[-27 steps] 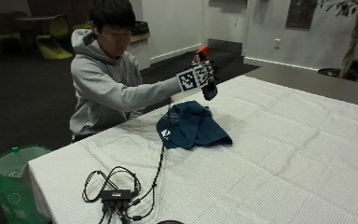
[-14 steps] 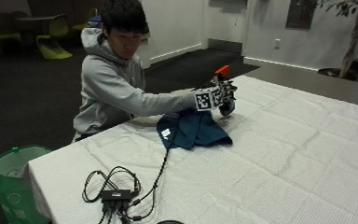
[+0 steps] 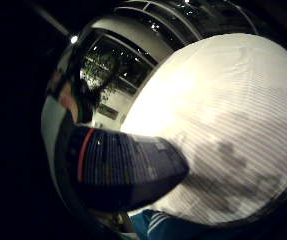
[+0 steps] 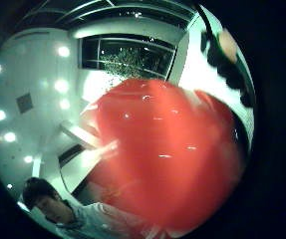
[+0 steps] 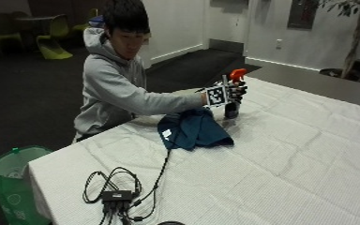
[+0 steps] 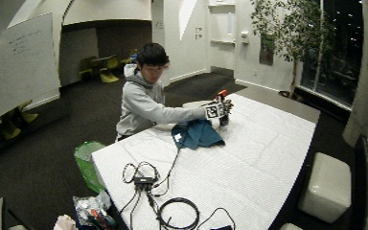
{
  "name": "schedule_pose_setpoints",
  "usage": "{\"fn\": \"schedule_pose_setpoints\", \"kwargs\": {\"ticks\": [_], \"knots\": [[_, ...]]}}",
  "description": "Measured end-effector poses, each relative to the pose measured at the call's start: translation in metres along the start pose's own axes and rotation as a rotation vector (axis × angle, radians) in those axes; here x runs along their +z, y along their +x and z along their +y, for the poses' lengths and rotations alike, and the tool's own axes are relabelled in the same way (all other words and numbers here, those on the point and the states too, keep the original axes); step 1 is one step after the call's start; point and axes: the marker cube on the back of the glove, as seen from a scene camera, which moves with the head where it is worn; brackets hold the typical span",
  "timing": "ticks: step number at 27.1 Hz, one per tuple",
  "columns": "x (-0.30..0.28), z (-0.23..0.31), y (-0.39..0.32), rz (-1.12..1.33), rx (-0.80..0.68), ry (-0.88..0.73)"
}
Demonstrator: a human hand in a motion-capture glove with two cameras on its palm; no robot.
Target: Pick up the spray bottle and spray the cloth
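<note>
My gloved right hand [image 5: 235,92] grips the neck of a spray bottle [image 5: 232,109] with a dark body and an orange-red trigger head [image 5: 237,74]. The bottle is upright, its base at or just above the white tablecloth [image 5: 292,154], beside the far edge of a crumpled dark blue cloth [image 5: 192,130]. The wide outside view shows the same hand [image 6: 225,106], bottle [image 6: 224,119] and cloth [image 6: 197,134]. In the little finger side palm view the labelled bottle body [image 3: 123,165] is close, with the cloth [image 3: 158,226] beside it. The red head [image 4: 167,159] fills the thumb side palm view.
A black hub with looped cables [image 5: 119,194] lies near the table's front corner, and one cable runs up to the cloth. A green bin [image 5: 11,183] stands on the floor by that corner. A coiled cable [image 6: 178,213] lies at the table's near end.
My right hand has carried the bottle from above the cloth, away from the person and downward, to the table beside the cloth. The cloth has not moved.
</note>
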Motion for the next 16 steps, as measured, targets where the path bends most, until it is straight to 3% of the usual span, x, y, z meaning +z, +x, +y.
{"fn": "schedule_pose_setpoints", "kwargs": {"ticks": [3, 16], "knots": [[-0.001, 0.011, -0.006, -0.019, -0.002, -0.069], [-0.038, 0.035, -0.022, 0.039, -0.034, 0.077]]}}
